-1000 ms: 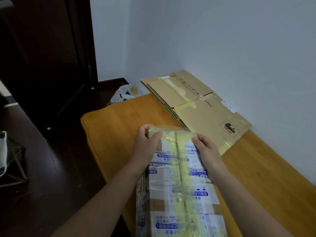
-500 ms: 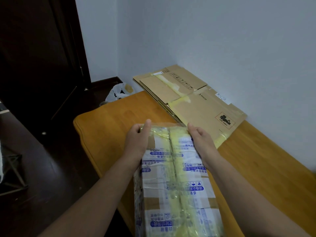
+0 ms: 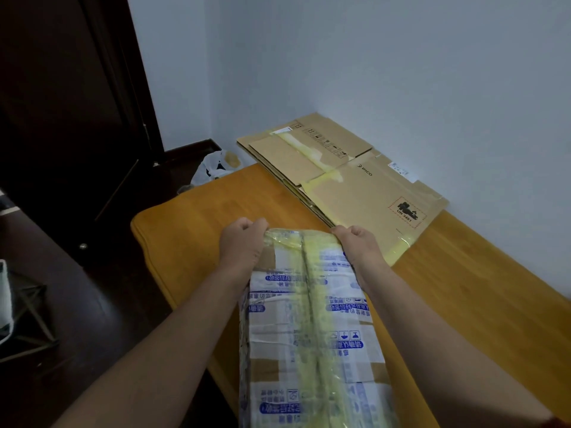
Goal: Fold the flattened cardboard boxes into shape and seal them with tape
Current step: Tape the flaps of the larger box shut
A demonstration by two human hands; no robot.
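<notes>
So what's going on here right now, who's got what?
A person is working at a wooden table. The left hand and the right hand each grip a far corner of a blue-printed box wrapped in yellowish tape. A stack of flattened cardboard boxes lies untouched at the table's far end, against the wall.

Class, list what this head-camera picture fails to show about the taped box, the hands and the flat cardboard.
Head view, each:
The taped box: near end cut off by the bottom edge; blue print too blurred to read.
The left hand and right hand: fingertips curl over the box's far edge, hidden there.
The flattened boxes: top sheets hide how many lie beneath.
</notes>
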